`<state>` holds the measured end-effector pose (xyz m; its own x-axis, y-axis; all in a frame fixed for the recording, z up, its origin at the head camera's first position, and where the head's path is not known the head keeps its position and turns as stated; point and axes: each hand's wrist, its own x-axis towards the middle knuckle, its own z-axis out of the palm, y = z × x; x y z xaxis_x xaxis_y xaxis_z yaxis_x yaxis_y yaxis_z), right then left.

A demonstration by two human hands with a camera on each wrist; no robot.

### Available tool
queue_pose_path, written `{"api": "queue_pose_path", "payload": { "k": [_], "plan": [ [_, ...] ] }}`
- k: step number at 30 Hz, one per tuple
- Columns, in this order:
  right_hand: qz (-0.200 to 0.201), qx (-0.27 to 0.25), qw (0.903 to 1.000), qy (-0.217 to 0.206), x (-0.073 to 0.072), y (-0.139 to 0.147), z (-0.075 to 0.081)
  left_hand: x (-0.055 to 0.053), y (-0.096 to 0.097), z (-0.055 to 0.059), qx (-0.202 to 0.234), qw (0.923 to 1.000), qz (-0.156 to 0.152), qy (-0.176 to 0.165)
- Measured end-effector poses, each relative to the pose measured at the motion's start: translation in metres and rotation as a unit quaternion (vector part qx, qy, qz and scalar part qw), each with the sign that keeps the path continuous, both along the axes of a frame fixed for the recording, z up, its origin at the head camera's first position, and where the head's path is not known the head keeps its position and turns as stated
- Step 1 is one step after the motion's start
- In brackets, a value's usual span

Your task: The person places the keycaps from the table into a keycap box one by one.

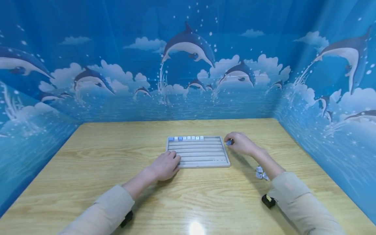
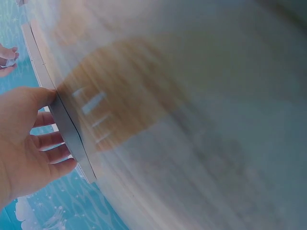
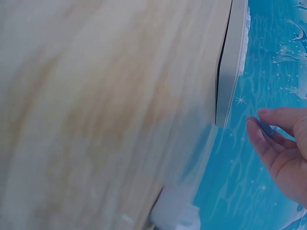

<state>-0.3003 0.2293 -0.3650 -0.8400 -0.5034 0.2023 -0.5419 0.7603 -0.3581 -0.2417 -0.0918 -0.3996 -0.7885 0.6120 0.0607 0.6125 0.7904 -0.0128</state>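
A pale grey tray (image 1: 199, 154) with ridged rows lies on the table. Along its back row, from the left end, stand several white and blue keycaps (image 1: 189, 138) with marks too small to read. My left hand (image 1: 166, 165) grips the tray's left front corner; in the left wrist view its thumb touches the front wall (image 2: 67, 122) and the fingers curl beyond it. Just off the tray's right back corner, my right hand (image 1: 241, 143) pinches a blue keycap (image 1: 229, 142) between thumb and fingers. The right wrist view shows this keycap (image 3: 265, 128) mostly covered by fingertips.
A small cluster of loose keycaps (image 1: 259, 172) lies on the table (image 1: 211, 195) to the right of the tray, beside my right forearm. A blue dolphin-print curtain (image 1: 141, 104) borders the table at the back and sides. Black wrist devices (image 1: 268, 201) sit under both sleeves.
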Motion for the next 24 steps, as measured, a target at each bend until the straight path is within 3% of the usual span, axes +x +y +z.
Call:
{"api": "queue_pose_path", "payload": {
  "k": [6,15,24],
  "plan": [
    [-0.007,-0.008,0.9997,-0.02,-0.004,-0.003,0.002,0.0,0.0,0.001,0.0,1.0,0.0,0.002],
    [-0.007,0.015,0.9999,-0.005,-0.007,-0.01,0.006,0.001,0.002,0.001,-0.004,1.0,0.005,-0.006],
    [0.019,0.025,0.9991,0.029,-0.009,-0.017,0.009,0.001,0.001,0.0,-0.003,1.0,0.003,0.003]
  ]
}}
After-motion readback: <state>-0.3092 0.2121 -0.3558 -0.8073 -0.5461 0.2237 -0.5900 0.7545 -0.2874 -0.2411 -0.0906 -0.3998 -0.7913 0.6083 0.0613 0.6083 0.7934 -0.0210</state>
